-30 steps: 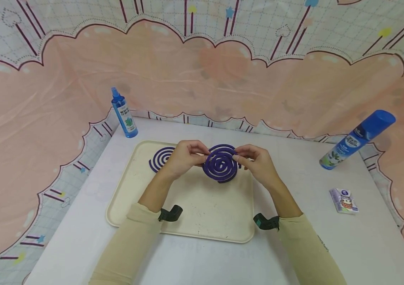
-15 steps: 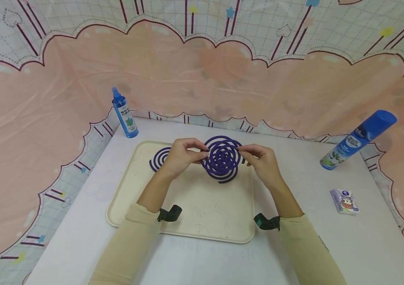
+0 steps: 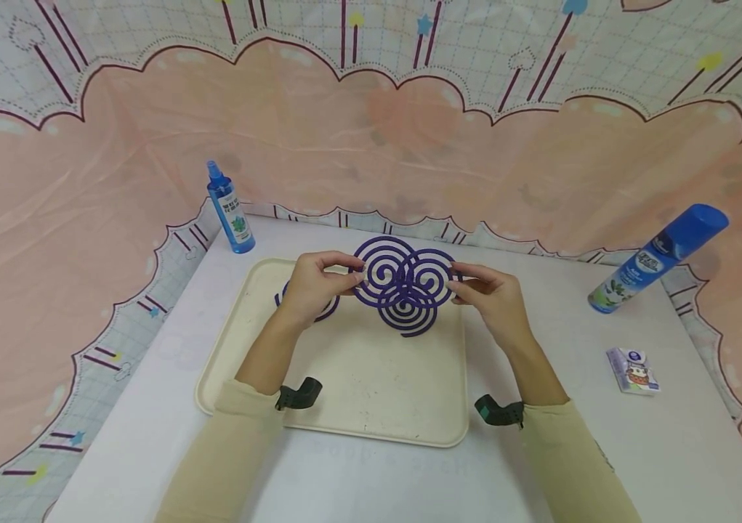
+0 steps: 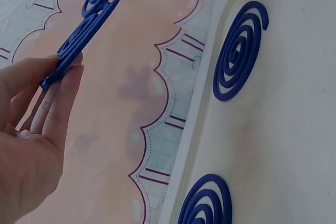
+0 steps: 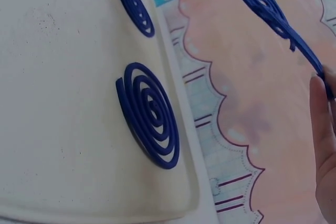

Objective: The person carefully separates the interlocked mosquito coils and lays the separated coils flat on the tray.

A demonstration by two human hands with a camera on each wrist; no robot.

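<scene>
My left hand [image 3: 305, 290] pinches the outer edge of a dark blue-purple mosquito coil [image 3: 384, 274] between thumb and fingers. A second mosquito coil [image 3: 432, 282] is pinched at its right edge by my right hand [image 3: 500, 299]. Both held coils are raised over the back of the cream tray [image 3: 371, 392], and their inner sides overlap in the head view. On the tray lies a third coil [image 5: 154, 111], below the held pair. A fourth coil [image 4: 212, 198] lies farther left on the tray, partly hidden behind my left hand in the head view.
A blue spray bottle [image 3: 232, 216] stands at the table's back left. At the right is a blue aerosol can [image 3: 648, 265], with a small purple-and-white box [image 3: 633, 370] nearer the front. Patterned cloth [image 3: 371, 145] hangs behind the white table [image 3: 541, 319].
The two held coils, earlier stacked almost over one another, have slid apart sideways. My left hand has moved left and my right hand right, uncovering more of the coil below.
</scene>
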